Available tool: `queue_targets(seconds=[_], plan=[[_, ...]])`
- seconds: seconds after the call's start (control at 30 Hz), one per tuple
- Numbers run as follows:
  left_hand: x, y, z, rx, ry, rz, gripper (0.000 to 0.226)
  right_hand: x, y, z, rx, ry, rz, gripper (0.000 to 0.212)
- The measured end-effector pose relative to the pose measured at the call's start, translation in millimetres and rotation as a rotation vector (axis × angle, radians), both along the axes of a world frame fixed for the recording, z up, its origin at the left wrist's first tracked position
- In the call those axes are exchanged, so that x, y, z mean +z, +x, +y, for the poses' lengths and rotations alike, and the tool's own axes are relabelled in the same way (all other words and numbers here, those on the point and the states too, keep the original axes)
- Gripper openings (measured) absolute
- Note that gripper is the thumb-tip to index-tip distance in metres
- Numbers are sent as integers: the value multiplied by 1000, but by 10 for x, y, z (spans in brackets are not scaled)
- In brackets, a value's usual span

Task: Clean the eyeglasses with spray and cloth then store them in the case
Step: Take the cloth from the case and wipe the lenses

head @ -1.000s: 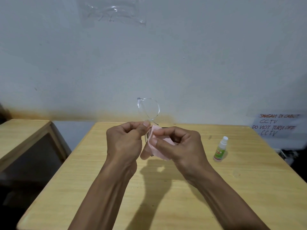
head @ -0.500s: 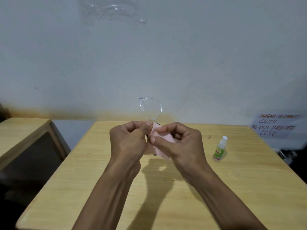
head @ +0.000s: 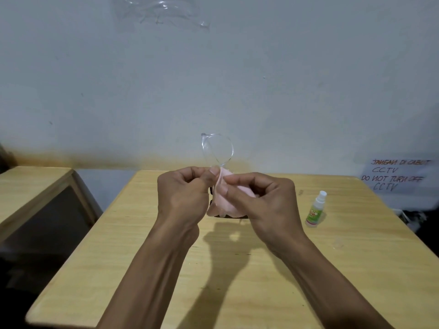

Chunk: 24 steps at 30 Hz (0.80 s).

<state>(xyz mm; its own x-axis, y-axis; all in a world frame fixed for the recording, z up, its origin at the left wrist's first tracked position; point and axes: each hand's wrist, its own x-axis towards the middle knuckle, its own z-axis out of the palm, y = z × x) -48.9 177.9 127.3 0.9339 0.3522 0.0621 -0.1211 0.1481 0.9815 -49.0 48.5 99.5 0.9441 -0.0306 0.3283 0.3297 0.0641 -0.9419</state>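
Clear-framed eyeglasses [head: 218, 149] are held upright above the wooden table [head: 237, 269], one round lens sticking up over my fingers. My left hand [head: 184, 195] pinches the frame near its middle. My right hand [head: 261, 203] presses a pink cloth [head: 222, 200] around the lower lens, which the cloth hides. A small white spray bottle [head: 316, 210] with a green label stands on the table to the right, apart from both hands. A dark object [head: 231, 216], mostly hidden behind the cloth and hands, lies on the table; I cannot tell whether it is the case.
A second wooden table [head: 31, 186] stands to the left across a dark gap. A handwritten paper notice [head: 396, 178] hangs on the wall at the right. Clear plastic [head: 161, 10] is taped high on the grey wall.
Both hands, with the glasses and cloth, have shifted slightly to the right. The right fingers have moved a little over the cloth. The bottle has not moved.
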Motion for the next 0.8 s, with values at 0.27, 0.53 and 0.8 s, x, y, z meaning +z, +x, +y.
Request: queue_targets(seconds=[0.27,0.53,0.8], plan=[[-16,35,99,1,33,11,19,-80,-21,-96,-4,-141,-51,7],[13,-37,-42,-29,-66,11,20,-43,32,15,-63,-30,-10,9],[-20,40,126,-3,38,0,21,-139,-44,-104,27,-48,32,9]])
